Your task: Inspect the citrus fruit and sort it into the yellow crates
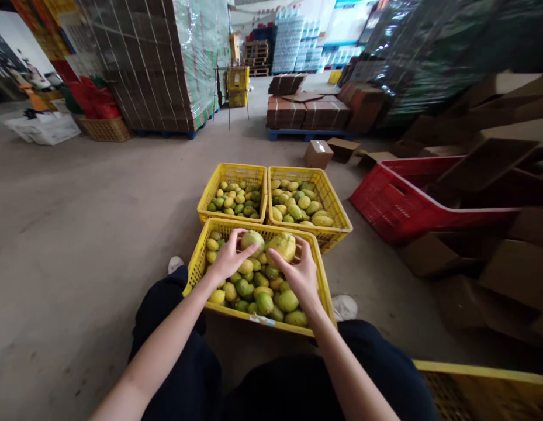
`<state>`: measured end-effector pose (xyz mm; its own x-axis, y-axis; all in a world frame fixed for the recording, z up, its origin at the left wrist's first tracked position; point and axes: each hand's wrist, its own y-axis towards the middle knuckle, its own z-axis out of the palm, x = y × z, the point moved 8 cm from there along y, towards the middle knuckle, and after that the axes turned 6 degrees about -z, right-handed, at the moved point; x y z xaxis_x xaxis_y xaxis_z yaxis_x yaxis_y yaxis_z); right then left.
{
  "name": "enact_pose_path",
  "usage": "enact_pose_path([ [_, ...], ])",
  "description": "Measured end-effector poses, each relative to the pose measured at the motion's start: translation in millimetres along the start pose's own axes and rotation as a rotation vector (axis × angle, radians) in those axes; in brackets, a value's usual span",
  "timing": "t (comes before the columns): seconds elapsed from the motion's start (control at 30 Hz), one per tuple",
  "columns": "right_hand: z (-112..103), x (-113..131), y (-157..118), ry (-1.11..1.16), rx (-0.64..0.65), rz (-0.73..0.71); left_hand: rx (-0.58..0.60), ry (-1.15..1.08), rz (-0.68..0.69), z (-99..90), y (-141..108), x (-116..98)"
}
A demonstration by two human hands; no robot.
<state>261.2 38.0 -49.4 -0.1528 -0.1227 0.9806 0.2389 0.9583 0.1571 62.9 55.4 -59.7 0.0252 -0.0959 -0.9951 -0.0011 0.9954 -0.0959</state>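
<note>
Above a yellow crate [324,283]
Left hand [228,259] pinches a pale-green lemon [252,240], right hand [301,270] a yellower lemon [283,245]; red crate [380,202] at two o'clock.

fruit [265,303] lies in the near crate [199,257], between the person's shoes [345,307]; just beyond, two more fruit crates [331,203] stand side by side. i see another crate [380,204] to their right, cartons [326,114] on a pallet [293,135] behind.

Left hand [230,257]: bare, fingers curled in a grip, thumb [248,251] pointing right and far. Right hand [301,272]: bare, likewise gripping, thumb pointing left and far; hands close, apart. Left forearm [166,345], right forearm [341,365]: bare, converging farward. Legs [163,316]: dark-clad, spread.
</note>
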Motion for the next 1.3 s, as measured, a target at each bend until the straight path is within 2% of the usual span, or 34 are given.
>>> enact_pose_path([
  [0.07,-7,15,0,-0.143,-0.054,-0.194,-0.029,0.123,0.161,-4.0,-2,-17],
  [0.17,-11,23,-1,-0.205,-0.104,-0.340,-0.044,0.170,0.268,-4.9,-4,-27],
  [0.4,-8,24,-3,-0.071,-0.095,-0.400,0.031,0.009,0.202,4.2,-2,-14],
  [0.47,-7,24,-1,0.058,-0.071,-0.344,0.046,-0.036,0.152,4.4,-1,-11],
  [0.6,0,13,5,0.314,0.034,-0.132,0.094,-0.209,0.088,2.6,-1,-13],
  [0.77,1,9,6,0.484,0.068,-0.002,0.194,-0.506,-0.153,6.9,0,2],
  [0.93,8,2,1,0.589,0.116,0.178,0.147,-0.652,-0.263,5.5,3,12],
  [1.2,15,-20,0,0.574,0.072,0.299,0.042,-0.758,-0.402,15.3,0,20],
  [1.3,21,-20,-4,0.605,0.081,0.323,0.063,-0.787,-0.416,22.3,-1,22],
])
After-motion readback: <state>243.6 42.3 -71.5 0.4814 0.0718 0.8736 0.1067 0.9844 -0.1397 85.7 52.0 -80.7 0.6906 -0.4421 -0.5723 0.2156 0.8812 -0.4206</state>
